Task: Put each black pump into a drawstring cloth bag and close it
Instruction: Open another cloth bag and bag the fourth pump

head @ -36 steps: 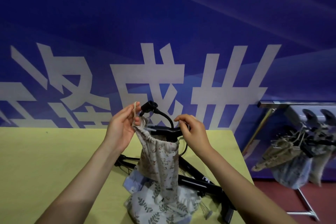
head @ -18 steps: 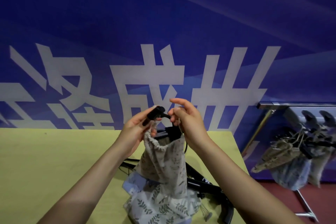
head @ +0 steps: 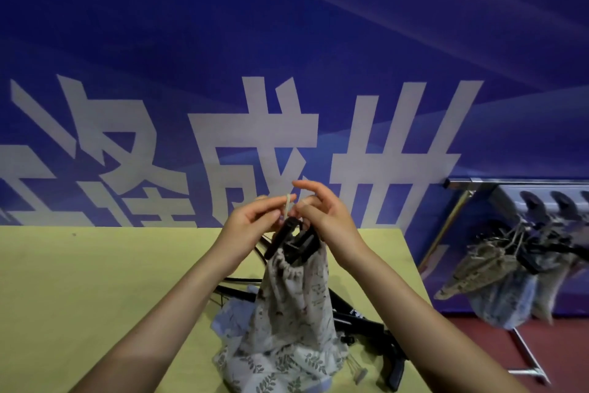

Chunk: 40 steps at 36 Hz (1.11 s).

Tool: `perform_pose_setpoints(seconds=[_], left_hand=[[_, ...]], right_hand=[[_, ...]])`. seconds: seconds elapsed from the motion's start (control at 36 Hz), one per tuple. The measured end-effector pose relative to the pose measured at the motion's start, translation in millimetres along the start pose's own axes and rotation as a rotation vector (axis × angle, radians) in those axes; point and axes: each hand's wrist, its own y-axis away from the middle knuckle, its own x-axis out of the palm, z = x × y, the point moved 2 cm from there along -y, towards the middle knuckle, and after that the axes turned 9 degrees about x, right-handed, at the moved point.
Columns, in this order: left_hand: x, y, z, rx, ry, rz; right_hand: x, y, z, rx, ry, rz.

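— While you hold it up over the yellow table (head: 95, 281), how do you log the item in hand?

— Item one: floral drawstring bag (head: 293, 303), neck gathered, hanging upright above the table's near right part. Black pump (head: 298, 246) is inside it; only the handle and hose end stick out of the neck. Your left hand (head: 251, 223) pinches the pale drawstring (head: 287, 204) between thumb and fingertips. Your right hand (head: 325, 217) has thumb and forefinger curled at the same cord just beside it, remaining fingers spread; whether it grips the cord firmly, I cannot tell.

— So closed or not?

— Enter it as nearly closed: cinched round the pump, cord apparently being tied off, not yet set down.

— And the remaining stock?

— Item two: loose pumps (head: 366, 319), black, lying on the table behind and to the right of the bag, unbagged. Item three: spare cloth bags (head: 280, 364), leaf print and pale blue, heaped under the held one. Item four: filled bags (head: 497, 278) hanging on the metal rack (head: 526, 357) at far right, which I judge finished. Count of pumps left cannot be read, but several remain.
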Motion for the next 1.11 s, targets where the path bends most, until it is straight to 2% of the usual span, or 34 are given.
perform_pose_setpoints(seconds=[0.11, 0.31, 0.42, 0.58, 0.75, 0.94, 1.03, 1.11], left_hand=[[0.8, -4.8, -0.1, 0.052, -0.081, -0.039], [13.6, 2.9, 1.1, -0.097, 0.188, -0.074], [25.7, 6.9, 1.9, -0.139, 0.218, -0.092], [42.4, 10.7, 4.3, -0.086, 0.069, -0.017], [75.1, 8.8, 3.7, -0.090, 0.087, 0.107], [127.9, 8.5, -7.1, 0.009, 0.086, 0.248], [154.2, 7.0, -15.0, 0.068, 0.029, 0.349], [180.3, -0.5, -21.0, 0.135, -0.066, 0.354]], right_hand=[[7.8, 2.7, -3.9, 0.005, -0.043, 0.049], [3.6, 13.4, -2.0, 0.036, -0.194, 0.081], [-2.7, 22.4, -3.7, 0.018, -0.201, 0.075], [-18.3, 37.4, -3.1, 0.021, -0.195, 0.037], [-39.0, 52.6, 8.0, -0.034, -0.169, 0.067], [-89.7, 69.7, 13.5, -0.005, -0.255, -0.011], [-112.9, 76.2, 16.3, -0.012, -0.300, -0.056], [-140.3, 84.0, 19.8, -0.013, -0.446, -0.038]])
